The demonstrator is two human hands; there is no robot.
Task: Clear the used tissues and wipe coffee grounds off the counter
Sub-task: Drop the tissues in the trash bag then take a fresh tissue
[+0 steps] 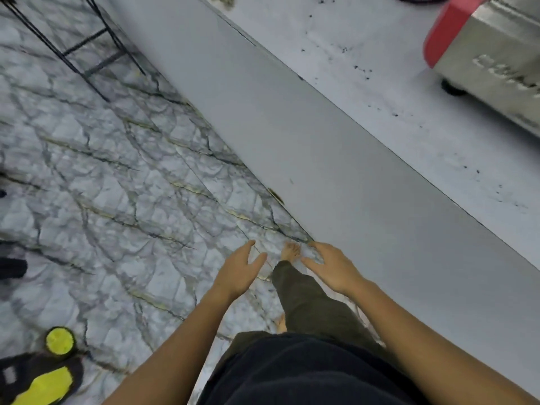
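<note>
The white counter runs diagonally across the upper right, with dark coffee grounds scattered over its top. No tissue shows clearly; a blurred pale-brown scrap lies at the counter's far end. My left hand and my right hand hang in front of me over the floor, below the counter front, both with relaxed fingers and holding nothing.
A red-and-steel appliance stands on the counter at top right. The grey counter front drops to a marble floor. A black wire rack stands at upper left; a yellow-and-black object lies at lower left. My leg and bare foot are between my hands.
</note>
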